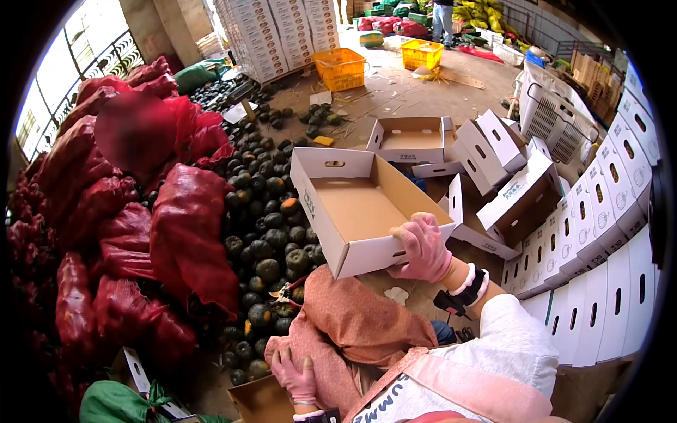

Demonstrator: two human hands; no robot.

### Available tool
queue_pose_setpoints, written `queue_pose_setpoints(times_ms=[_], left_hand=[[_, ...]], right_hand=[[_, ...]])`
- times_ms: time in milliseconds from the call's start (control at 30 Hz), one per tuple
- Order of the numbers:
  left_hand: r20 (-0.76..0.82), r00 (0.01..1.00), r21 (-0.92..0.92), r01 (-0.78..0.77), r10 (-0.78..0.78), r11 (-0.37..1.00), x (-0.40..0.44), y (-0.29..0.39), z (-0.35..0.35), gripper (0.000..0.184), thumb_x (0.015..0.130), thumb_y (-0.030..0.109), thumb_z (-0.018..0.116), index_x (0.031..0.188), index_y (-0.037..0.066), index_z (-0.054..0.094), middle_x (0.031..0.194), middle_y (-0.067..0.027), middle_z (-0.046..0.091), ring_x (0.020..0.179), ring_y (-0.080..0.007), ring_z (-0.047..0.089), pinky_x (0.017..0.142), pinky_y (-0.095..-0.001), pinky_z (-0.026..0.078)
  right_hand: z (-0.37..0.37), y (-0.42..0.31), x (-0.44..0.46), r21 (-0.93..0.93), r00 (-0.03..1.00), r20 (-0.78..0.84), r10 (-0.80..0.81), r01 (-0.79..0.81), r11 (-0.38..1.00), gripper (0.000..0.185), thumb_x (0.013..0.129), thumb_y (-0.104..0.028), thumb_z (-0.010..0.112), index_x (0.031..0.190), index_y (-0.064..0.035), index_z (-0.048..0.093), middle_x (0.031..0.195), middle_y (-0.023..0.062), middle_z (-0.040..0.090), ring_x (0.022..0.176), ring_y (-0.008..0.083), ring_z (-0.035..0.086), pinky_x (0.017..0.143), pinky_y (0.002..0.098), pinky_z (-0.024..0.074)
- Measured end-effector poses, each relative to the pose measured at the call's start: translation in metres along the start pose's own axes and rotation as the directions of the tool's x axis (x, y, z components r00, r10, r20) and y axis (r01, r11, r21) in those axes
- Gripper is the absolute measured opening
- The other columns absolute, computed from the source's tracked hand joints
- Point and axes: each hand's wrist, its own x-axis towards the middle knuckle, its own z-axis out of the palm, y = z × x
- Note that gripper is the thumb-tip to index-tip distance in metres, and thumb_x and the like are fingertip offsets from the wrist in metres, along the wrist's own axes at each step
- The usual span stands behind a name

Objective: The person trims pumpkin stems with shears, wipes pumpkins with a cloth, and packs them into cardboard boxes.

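Observation:
My right hand (425, 248), in a pink glove, is closed on the near end wall of a white cardboard box (323, 237). The box is tilted, with its bare brown inside facing up. My left hand (295, 376), gloved in pink too, lies against the cloth over my leg (321, 356), fingers stretched out and holding nothing. Just below it is the edge of a brown cardboard box (259, 403), partly cut off from sight. Dark green pumpkins (268, 271) cover the floor beside my knee. Near the knee lies a small red-handled tool (285, 294), its kind unclear.
Red mesh sacks (190, 236) are heaped on the left, by a green sack (116, 403). Open white boxes (486, 151) lie jumbled ahead on the right; stacked boxes (592, 233) line the right side. Farther off stand yellow crates (340, 69), a white basket (557, 113) and a person (442, 21).

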Motion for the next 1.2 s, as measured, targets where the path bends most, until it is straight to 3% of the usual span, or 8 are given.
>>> queue_pose_setpoints(times_ms=[400,600,800,1200], left_hand=[[0.017,0.999,0.001,0.027,-0.028,1.000,-0.0013,-0.0018,0.0008,0.062,0.075,0.041,0.068,0.120,0.001,0.052,0.129,-0.0236,0.041,0.121,-0.0404,0.036,0.104,-0.0494,0.028],[-0.034,0.999,-0.005,-0.008,0.008,1.000,-0.0022,-0.0045,0.0031,0.062,0.073,0.043,0.068,0.119,0.004,0.053,0.124,-0.0249,0.044,0.116,-0.0422,0.041,0.100,-0.0512,0.032],[-0.028,1.000,0.005,-0.013,0.013,1.000,-0.0021,-0.0077,0.0037,0.064,0.074,0.046,0.067,0.119,0.004,0.053,0.125,-0.0251,0.044,0.116,-0.0422,0.041,0.100,-0.0504,0.032],[-0.051,0.999,-0.012,-0.009,0.009,1.000,-0.0043,-0.0084,0.0048,0.064,0.074,0.047,0.067,0.119,0.004,0.054,0.126,-0.0254,0.044,0.117,-0.0421,0.041,0.100,-0.0503,0.032]], right_hand=[[-0.0030,-0.0064,-0.0014,-0.029,1.000,-0.004,0.006,-0.006,1.000,0.069,0.051,-0.026,0.075,0.111,-0.0077,0.046,0.087,0.0067,0.051,0.073,0.0244,0.055,0.080,0.0410,0.0374],[-0.0028,-0.0059,-0.0033,-0.058,1.000,-0.013,-0.026,0.026,0.998,0.064,0.054,-0.024,0.073,0.110,-0.0083,0.046,0.086,0.0060,0.051,0.072,0.0232,0.054,0.077,0.0394,0.0372],[-0.0062,-0.0045,-0.0014,-0.054,1.000,-0.012,-0.005,0.005,0.999,0.064,0.054,-0.023,0.074,0.110,-0.0085,0.046,0.086,0.0062,0.051,0.072,0.0236,0.055,0.073,0.0387,0.0380],[-0.0090,-0.0091,-0.0001,-0.038,0.999,-0.019,-0.035,0.035,0.999,0.067,0.052,-0.022,0.074,0.111,-0.0080,0.045,0.087,0.0066,0.052,0.074,0.0242,0.056,0.075,0.0395,0.0389]])
